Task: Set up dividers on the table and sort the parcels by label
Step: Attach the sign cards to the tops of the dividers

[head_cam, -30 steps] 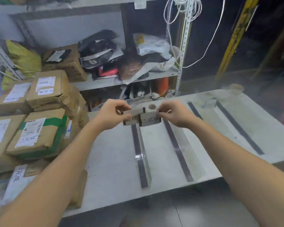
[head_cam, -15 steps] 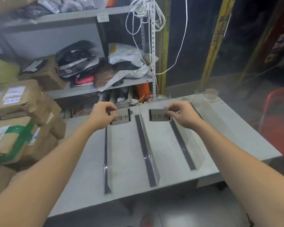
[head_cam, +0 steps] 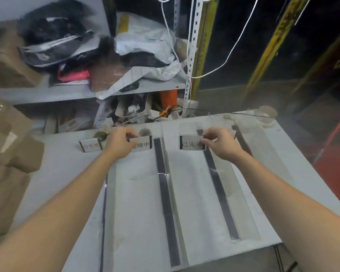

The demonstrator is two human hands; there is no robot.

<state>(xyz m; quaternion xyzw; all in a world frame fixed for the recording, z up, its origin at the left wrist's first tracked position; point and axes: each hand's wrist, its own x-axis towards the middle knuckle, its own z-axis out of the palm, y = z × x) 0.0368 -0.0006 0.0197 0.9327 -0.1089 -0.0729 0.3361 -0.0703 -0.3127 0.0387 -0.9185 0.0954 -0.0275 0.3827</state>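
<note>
**Label cards split apart and brought down to the heads of their lanes**

Head view: A second ago I had both cards pressed side by side in mid-air over the table (head_cam: pixel 137 228). Half a second ago they were pulled apart, and now each sits low at the far end of its own lane. My left hand (head_cam: pixel 119 143) pinches the middle label card (head_cam: pixel 142 147) by its left edge, fingers clenched on it. The card is just left of the dark base strip of the nearest of the clear dividers (head_cam: pixel 166 193). My right hand (head_cam: pixel 220 143) pinches the right label card (head_cam: pixel 190 144) at its right end, on the other side of that divider. Both cards look upright, with their lower edges at or near the table surface; I cannot tell whether they are bearing on it yet. A third card, the left label card (head_cam: pixel 90 147), already stands on its own beside my left wrist, touched by neither hand.

My reading is that the dividers are laid out and labelling is nearly finished, with three lanes and three cards. What remains of this step is to let go of both cards and see that they stand. The parcels (head_cam: pixel 6 173) are a blurred brown stack off the table's left edge. None is in a lane, so sorting has not begun. The cluttered shelf (head_cam: pixel 47 93) behind the table plays no part.
</note>
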